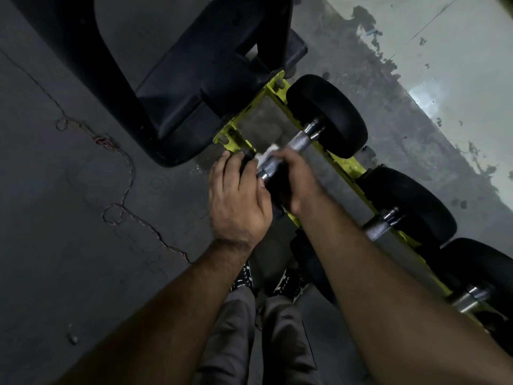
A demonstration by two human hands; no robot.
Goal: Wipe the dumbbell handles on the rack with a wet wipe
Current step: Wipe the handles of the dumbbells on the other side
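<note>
I see a dim grey concrete floor left of my hands — a thin tangled cord trails across it. Beyond them sits a black machine base; to the right, a stained, peeling pale wall.

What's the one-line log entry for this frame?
phase: wiping | right hand: wet wipe on dumbbell handle | left hand: steadying near weight end

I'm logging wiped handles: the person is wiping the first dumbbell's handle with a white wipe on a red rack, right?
Not quite. The head view shows the rack is yellow, not red. The rest holds: the right hand works a white wipe on the first dumbbell's handle, and the left hand steadies its near end.
</note>
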